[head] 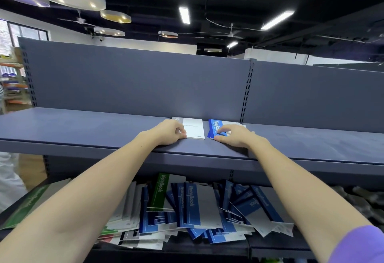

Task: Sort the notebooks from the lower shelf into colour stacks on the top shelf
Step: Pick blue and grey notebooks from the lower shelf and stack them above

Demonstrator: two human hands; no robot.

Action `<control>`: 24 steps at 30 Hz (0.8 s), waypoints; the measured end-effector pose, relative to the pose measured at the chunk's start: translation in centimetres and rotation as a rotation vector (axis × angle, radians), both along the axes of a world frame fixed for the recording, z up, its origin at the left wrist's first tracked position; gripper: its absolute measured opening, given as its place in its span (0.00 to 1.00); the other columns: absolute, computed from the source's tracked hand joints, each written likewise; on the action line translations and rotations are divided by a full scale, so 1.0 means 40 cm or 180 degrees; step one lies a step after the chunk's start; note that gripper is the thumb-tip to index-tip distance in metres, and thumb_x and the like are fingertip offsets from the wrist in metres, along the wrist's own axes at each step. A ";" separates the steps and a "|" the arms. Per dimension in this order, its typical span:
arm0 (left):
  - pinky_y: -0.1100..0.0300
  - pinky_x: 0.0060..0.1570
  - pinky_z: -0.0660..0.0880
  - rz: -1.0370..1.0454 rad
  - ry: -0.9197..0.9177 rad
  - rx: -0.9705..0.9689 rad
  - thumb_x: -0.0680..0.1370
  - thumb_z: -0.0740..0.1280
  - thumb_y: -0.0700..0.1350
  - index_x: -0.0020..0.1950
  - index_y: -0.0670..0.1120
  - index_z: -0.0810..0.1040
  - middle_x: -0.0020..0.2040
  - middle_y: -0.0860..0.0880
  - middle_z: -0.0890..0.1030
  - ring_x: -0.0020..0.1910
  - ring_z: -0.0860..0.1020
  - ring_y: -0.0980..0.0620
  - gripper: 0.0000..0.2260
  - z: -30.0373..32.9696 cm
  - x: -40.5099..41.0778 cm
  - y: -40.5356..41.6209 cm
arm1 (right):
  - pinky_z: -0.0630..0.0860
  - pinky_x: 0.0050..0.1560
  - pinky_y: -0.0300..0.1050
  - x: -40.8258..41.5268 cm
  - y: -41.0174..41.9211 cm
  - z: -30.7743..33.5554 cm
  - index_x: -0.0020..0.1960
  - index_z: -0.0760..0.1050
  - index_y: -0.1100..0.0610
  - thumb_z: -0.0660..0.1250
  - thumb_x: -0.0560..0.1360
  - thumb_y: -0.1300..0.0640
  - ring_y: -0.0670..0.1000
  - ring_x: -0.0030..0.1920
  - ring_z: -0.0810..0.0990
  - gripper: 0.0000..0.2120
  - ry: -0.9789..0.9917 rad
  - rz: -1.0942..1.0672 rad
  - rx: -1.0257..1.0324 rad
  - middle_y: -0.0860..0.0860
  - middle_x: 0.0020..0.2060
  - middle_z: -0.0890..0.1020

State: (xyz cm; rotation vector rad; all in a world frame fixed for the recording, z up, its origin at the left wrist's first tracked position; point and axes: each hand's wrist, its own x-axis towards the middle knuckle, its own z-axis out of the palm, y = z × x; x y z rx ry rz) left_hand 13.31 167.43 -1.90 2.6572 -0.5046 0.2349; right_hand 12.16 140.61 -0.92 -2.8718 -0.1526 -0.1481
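On the top shelf a grey-and-white notebook lies flat. My left hand grips its near left edge with curled fingers. Right beside it lies a blue notebook, and my right hand pinches its near corner, thumb in front and fingers on top. The lower shelf holds a loose pile of several notebooks, mostly blue, with some grey-white ones and a green one standing among them.
A large green notebook lies at the left end of the lower shelf. The grey back panel rises behind the top shelf, with a slotted upright behind the blue notebook. Dark items fill the lower shelf's right bay.
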 end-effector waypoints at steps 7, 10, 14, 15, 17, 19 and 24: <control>0.55 0.62 0.71 -0.0072 0.0017 0.0000 0.79 0.68 0.51 0.56 0.50 0.83 0.57 0.51 0.80 0.59 0.75 0.51 0.09 0.002 0.037 -0.001 | 0.63 0.70 0.59 0.014 0.015 -0.008 0.71 0.69 0.39 0.59 0.74 0.28 0.55 0.71 0.68 0.29 0.0088 -0.0320 -0.0084 0.44 0.73 0.70; 0.56 0.58 0.72 -0.0120 0.0019 0.0108 0.80 0.67 0.50 0.54 0.50 0.82 0.54 0.51 0.79 0.56 0.75 0.50 0.08 0.003 0.045 -0.010 | 0.59 0.69 0.59 0.002 0.020 -0.012 0.69 0.72 0.40 0.58 0.76 0.29 0.55 0.70 0.68 0.26 -0.0004 -0.0324 -0.0127 0.45 0.71 0.72; 0.54 0.56 0.73 -0.0136 0.0055 0.0358 0.79 0.65 0.49 0.52 0.47 0.79 0.54 0.50 0.79 0.56 0.76 0.48 0.07 0.014 0.056 -0.026 | 0.58 0.73 0.60 -0.007 0.013 -0.016 0.69 0.72 0.39 0.58 0.76 0.29 0.55 0.71 0.68 0.26 -0.0002 -0.0224 -0.0090 0.46 0.72 0.72; 0.54 0.56 0.73 -0.0152 0.0040 0.0408 0.79 0.65 0.49 0.52 0.46 0.79 0.55 0.50 0.79 0.56 0.76 0.47 0.08 0.017 0.059 -0.037 | 0.58 0.73 0.60 -0.009 0.008 -0.016 0.68 0.72 0.38 0.58 0.76 0.28 0.54 0.71 0.68 0.26 0.0026 -0.0214 -0.0074 0.45 0.72 0.71; 0.54 0.57 0.72 -0.0225 -0.0004 0.0396 0.79 0.66 0.51 0.55 0.48 0.79 0.58 0.50 0.78 0.59 0.75 0.47 0.10 0.023 0.053 -0.063 | 0.60 0.73 0.59 -0.010 0.000 -0.016 0.67 0.73 0.38 0.59 0.74 0.27 0.54 0.72 0.68 0.26 0.0100 -0.0187 -0.0011 0.45 0.72 0.71; 0.55 0.58 0.69 -0.0368 -0.0046 0.0330 0.80 0.65 0.53 0.63 0.50 0.77 0.63 0.51 0.77 0.63 0.73 0.48 0.14 0.030 0.043 -0.094 | 0.65 0.71 0.58 0.000 -0.009 -0.018 0.63 0.74 0.39 0.58 0.73 0.27 0.54 0.70 0.69 0.25 0.0014 -0.0241 0.0242 0.47 0.70 0.72; 0.53 0.62 0.69 -0.0499 0.0007 0.0334 0.83 0.59 0.53 0.68 0.48 0.75 0.67 0.50 0.75 0.65 0.72 0.47 0.17 0.048 0.042 -0.168 | 0.74 0.56 0.52 0.051 -0.076 0.004 0.50 0.72 0.54 0.55 0.81 0.42 0.59 0.54 0.76 0.16 -0.0435 -0.0850 0.0948 0.53 0.49 0.79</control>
